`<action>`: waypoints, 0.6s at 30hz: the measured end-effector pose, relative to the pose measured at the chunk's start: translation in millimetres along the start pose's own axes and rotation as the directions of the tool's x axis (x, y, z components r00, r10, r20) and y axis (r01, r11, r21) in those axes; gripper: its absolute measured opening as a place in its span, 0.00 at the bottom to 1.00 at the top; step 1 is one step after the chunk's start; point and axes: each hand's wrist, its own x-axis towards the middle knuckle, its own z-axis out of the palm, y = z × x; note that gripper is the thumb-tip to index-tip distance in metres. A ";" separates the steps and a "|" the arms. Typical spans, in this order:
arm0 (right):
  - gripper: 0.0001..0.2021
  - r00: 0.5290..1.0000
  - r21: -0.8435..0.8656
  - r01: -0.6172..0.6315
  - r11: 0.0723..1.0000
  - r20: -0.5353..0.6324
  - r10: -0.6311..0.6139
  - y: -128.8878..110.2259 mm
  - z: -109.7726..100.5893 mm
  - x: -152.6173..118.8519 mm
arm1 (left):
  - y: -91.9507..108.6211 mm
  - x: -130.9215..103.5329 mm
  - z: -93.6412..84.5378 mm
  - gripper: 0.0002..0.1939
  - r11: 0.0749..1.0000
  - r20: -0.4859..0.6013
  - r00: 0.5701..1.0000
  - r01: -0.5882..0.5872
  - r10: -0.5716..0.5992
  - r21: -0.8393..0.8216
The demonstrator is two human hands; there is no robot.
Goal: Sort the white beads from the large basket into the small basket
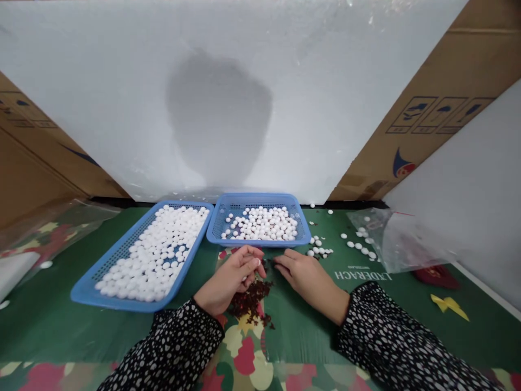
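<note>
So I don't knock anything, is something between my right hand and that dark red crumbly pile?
Nothing visible stands between your right hand and the dark red pile. Your left hand is close, at the pile's left side; the loose white pieces lie beyond your right hand.

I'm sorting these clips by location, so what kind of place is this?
Probably an improvised packing or craft workspace indoors: blue baskets of white pieces, opened cardboard standing around the work surface, and a clear plastic bag at the right.
</note>
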 end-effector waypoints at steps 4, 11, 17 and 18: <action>0.05 0.999 0.008 -0.027 1.000 0.032 0.026 2.4 3.7 3.3 | -1.1 1.0 -0.7 0.16 1.000 0.010 1.000 0.002 -0.002 0.002; 0.08 0.999 0.123 -0.036 0.992 -0.009 0.038 -1.0 -3.0 1.4 | -5.1 5.3 -4.4 0.16 0.999 0.010 1.000 -0.022 0.023 -0.035; 0.09 0.973 0.582 0.048 0.812 -0.213 0.095 -10.8 -17.1 5.0 | -5.0 5.6 -3.0 0.16 0.995 -0.031 0.998 -0.053 0.051 -0.079; 0.08 0.969 0.643 0.073 0.762 -0.226 0.098 -13.0 -17.6 5.5 | -5.6 5.8 -2.6 0.16 0.994 -0.035 0.998 -0.056 0.053 -0.091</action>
